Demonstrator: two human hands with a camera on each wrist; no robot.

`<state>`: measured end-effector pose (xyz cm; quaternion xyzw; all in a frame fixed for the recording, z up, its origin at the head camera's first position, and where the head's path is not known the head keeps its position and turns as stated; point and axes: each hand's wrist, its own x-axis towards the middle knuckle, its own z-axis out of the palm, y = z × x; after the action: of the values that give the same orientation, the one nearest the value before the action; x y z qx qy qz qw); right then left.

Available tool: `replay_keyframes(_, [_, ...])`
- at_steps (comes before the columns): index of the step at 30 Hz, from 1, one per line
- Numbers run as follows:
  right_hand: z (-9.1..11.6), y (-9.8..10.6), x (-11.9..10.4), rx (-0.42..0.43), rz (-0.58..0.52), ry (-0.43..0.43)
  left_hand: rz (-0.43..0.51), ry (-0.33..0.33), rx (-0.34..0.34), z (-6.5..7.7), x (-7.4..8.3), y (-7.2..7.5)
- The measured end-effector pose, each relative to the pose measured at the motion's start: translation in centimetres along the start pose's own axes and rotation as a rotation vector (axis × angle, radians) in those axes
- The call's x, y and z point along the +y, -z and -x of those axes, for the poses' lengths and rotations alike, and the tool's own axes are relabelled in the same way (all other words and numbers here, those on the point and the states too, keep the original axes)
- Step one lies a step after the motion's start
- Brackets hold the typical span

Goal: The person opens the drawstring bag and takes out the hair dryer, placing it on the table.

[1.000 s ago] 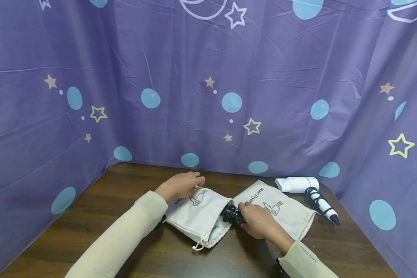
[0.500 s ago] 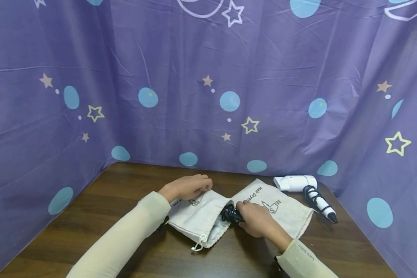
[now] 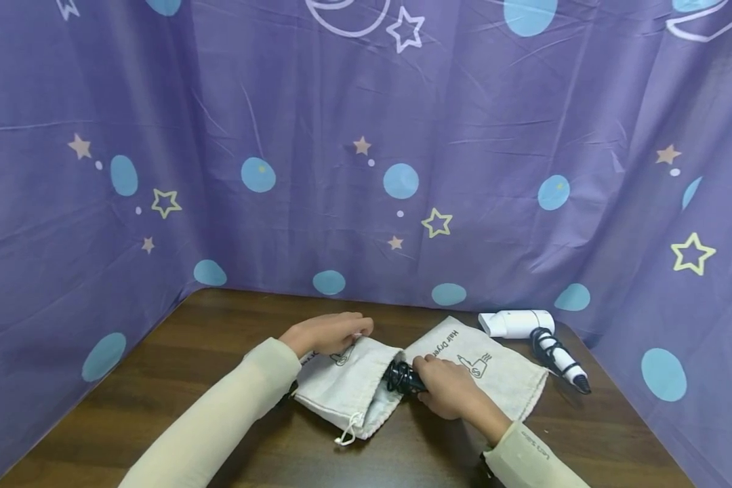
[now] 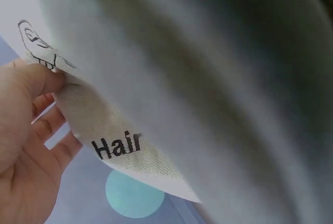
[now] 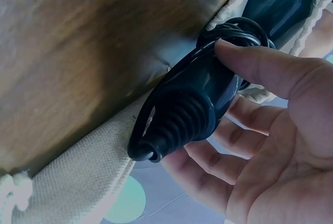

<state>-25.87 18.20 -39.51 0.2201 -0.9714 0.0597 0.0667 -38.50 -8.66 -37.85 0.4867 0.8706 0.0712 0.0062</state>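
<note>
A white cloth drawstring bag [image 3: 348, 379] lies on the table, its mouth facing right and a cord loop hanging at the near corner. With thumb and fingers my left hand [image 3: 331, 332] pinches the bag's far edge; the left wrist view shows the printed word "Hair" beside that hand [image 4: 26, 156]. Partly inside the mouth is a black hair dryer [image 3: 404, 377], its cord wound round the handle. My right hand [image 3: 445, 388] grips the handle end, which sticks out. In the right wrist view the dryer's body [image 5: 278, 8] is between the bag's edges, and its front is hidden.
A second white bag [image 3: 512, 386], printed "Hair Dryer", lies flat behind and right of my right hand. Beyond it, at the table's back right, is a white hair dryer [image 3: 520, 324] with a black cord round its handle. A purple patterned curtain [image 3: 317, 230] hangs behind the brown table [image 3: 232, 325].
My left hand has moved a little to the right along the bag's far edge, and its fingers have closed on the cloth. The right hand and black hair dryer have hardly moved.
</note>
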Motion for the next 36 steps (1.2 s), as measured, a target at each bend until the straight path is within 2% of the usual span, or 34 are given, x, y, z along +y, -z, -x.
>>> replay_keyframes(10, [0.1,0.2,-0.1,0.002,0.000,0.002,-0.077,0.066,-0.001,1.2,-0.6,0.0])
replay_keyframes(18, [0.4,0.0,0.4,-0.013,-0.011,-0.012,-0.156,0.146,-0.016,2.2,-1.8,-0.2])
replay_keyframes(23, [0.5,-0.2,0.7,-0.004,-0.016,-0.011,-0.108,0.141,0.018,2.2,-1.5,-0.1])
replay_keyframes(27, [0.5,-0.2,0.8,-0.013,-0.019,-0.014,-0.009,0.123,0.040,1.8,-1.0,0.0])
replay_keyframes(30, [0.5,-0.2,0.8,-0.010,-0.024,-0.014,0.045,0.097,0.028,1.4,-0.7,-0.2])
replay_keyframes(36, [0.4,-0.1,0.7,-0.011,-0.029,-0.014,0.050,0.064,0.026,1.3,-0.8,-0.6])
